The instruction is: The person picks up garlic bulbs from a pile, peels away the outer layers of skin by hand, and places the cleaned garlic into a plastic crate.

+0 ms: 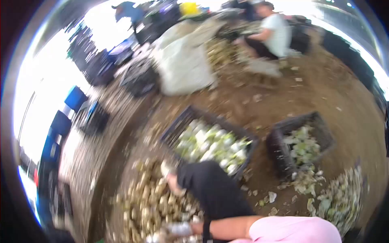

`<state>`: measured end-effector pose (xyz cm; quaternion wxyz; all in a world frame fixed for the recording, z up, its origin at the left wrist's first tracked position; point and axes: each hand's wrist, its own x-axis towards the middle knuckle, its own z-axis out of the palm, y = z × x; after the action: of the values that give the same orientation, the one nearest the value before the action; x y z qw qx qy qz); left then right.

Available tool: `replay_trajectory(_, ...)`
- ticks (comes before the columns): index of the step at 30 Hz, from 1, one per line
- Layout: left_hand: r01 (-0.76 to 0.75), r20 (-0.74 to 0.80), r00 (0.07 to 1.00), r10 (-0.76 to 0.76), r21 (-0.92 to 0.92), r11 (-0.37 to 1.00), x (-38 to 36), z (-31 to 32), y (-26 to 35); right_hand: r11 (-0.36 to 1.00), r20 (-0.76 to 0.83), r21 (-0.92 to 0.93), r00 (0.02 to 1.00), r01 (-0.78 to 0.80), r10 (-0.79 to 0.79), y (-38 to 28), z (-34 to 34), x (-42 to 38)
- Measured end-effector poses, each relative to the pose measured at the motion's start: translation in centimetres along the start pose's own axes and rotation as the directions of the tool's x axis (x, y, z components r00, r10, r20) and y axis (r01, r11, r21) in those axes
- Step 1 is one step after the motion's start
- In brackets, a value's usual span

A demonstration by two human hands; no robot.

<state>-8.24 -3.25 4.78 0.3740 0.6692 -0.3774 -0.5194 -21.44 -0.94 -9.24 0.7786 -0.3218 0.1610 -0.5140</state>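
My right hand (178, 229), in a whitish glove, reaches in from the bottom right below a pink sleeve, with a black band at the wrist. It lies low over a heap of tan and whitish bulb-like vegetables (152, 198). Motion smears its fingers, and I cannot tell whether they grip one of the pale pieces beside them. My left hand is out of view. Beyond my black-trousered leg (214, 186) stands a dark crate (162, 137) filled with white, green-tipped vegetables (208, 141).
Another dark crate (279, 158), partly filled with pale green vegetables, stands to the right. Leafy trimmings (342, 198) lie in a pile at the lower right. A large white sack (182, 69) stands further back, near a seated person (275, 34). Blue crates (76, 98) line the left side.
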Motion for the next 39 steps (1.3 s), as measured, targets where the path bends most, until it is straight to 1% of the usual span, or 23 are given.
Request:
replay_trajectory(3,-0.106,0.072,0.990,0.123,-0.208,0.972,3.0,-1.8,-3.8,0.973,-0.067,-0.229,0.998,-0.007,-0.008,-1.7,0.1,-0.6)
replay_trajectory(4,-0.114,0.074,0.988,0.136,-0.253,0.961,2.7,-1.8,-3.4,0.981,0.058,-0.171,0.995,0.094,-0.085,-2.7,1.7,1.3)
replay_trajectory(5,-0.122,0.017,0.991,0.135,-0.315,0.941,1.4,-1.2,-2.5,0.987,0.084,0.079,0.988,-0.137,0.130,-5.0,2.6,0.2)
replay_trajectory(9,-0.026,0.048,0.996,0.081,-0.688,0.725,1.1,-3.7,-0.3,0.888,0.104,0.398,0.973,-0.232,0.207,-3.4,2.8,0.4)
replay_trajectory(12,-0.012,0.198,0.927,0.318,-0.834,0.552,2.9,-9.0,-1.5,0.920,0.112,0.335,0.978,-0.204,0.176,-4.4,3.2,0.7)
replay_trajectory(13,-0.370,-0.022,0.901,0.433,-0.558,0.743,2.9,-10.3,-3.6,0.906,0.135,0.354,0.971,-0.232,0.196,-4.3,3.0,0.7)
replay_trajectory(15,-0.090,0.190,0.977,0.100,-0.059,0.994,-0.5,-11.4,-1.8,0.933,0.167,0.267,0.965,-0.239,0.200,-4.1,3.2,0.6)
replay_trajectory(16,-0.176,0.244,0.969,0.026,0.620,0.765,-0.1,-12.4,-4.8,0.944,0.184,0.226,0.962,-0.240,0.200,-3.9,3.3,0.7)
replay_trajectory(17,-0.131,0.148,0.989,-0.012,0.912,0.388,-1.6,-11.2,-4.2,0.947,0.157,0.181,0.958,-0.265,0.238,-3.9,3.6,0.6)
replay_trajectory(19,-0.141,0.086,0.990,0.112,0.595,0.791,-4.0,-9.5,-3.3,0.938,0.116,0.085,0.938,-0.337,0.327,-3.7,4.1,0.5)
replay_trajectory(21,-0.387,0.148,0.920,0.362,0.214,0.897,-4.9,-7.6,-4.3,0.826,0.102,-0.358,0.861,-0.436,0.499,-4.1,5.0,0.9)
replay_trajectory(23,-0.702,0.373,0.705,0.603,0.483,0.523,-4.0,-6.6,-6.6,0.856,0.329,-0.444,0.840,-0.266,0.432,0.4,2.6,0.2)
replay_trajectory(25,-0.238,0.250,0.953,0.172,0.263,0.935,-2.7,-7.5,-9.8,0.833,0.246,-0.448,0.850,-0.326,0.465,-0.2,6.0,1.2)
replay_trajectory(26,-0.111,0.172,0.981,0.093,0.101,0.989,-3.2,-8.8,-9.1,0.862,0.150,-0.372,0.894,-0.344,0.422,1.1,4.3,1.0)
replay_trajectory(29,-0.092,-0.164,0.972,0.168,0.390,0.916,-2.5,-15.9,-7.1,0.866,-0.089,-0.336,0.928,-0.370,0.362,-0.8,3.9,0.9)
replay_trajectory(30,-0.122,-0.242,0.873,0.423,0.731,0.671,-1.0,-19.8,-8.1,0.872,-0.095,-0.299,0.921,-0.388,0.377,-0.9,3.9,0.7)
replay_trajectory(31,0.281,-0.600,0.776,0.194,0.605,0.745,-1.3,-20.4,-5.5,0.880,-0.091,-0.260,0.917,-0.398,0.389,-0.9,3.8,0.7)
replay_trajectory(32,0.182,-0.609,0.589,0.531,0.740,0.647,-1.3,-21.7,-5.8,0.901,-0.081,-0.264,0.939,-0.343,0.334,-0.2,3.4,0.9)
replay_trajectory(34,0.083,-0.467,0.370,0.803,0.877,0.473,-1.1,-21.9,-6.6,0.923,-0.200,0.016,0.903,-0.385,0.380,0.1,2.7,1.5)
replay_trajectory(35,0.036,-0.423,0.420,0.803,0.892,0.451,-1.0,-20.3,-6.9,0.925,-0.289,0.099,0.879,-0.367,0.379,0.2,2.6,2.2)
replay_trajectory(36,-0.100,-0.503,0.629,0.593,0.704,0.703,-0.4,-18.6,-8.1,0.940,-0.321,0.106,0.883,-0.325,0.342,-0.3,2.2,2.4)
replay_trajectory(38,-0.072,-0.263,0.875,0.407,0.760,0.646,2.8,-18.1,-15.7,0.980,-0.397,0.070,0.896,-0.186,0.198,-3.2,3.3,2.0)
replay_trajectory(39,0.083,-0.159,0.985,0.061,0.760,0.644,2.2,-14.3,-13.6,0.984,-0.406,0.089,0.896,-0.156,0.179,-4.3,3.1,1.9)
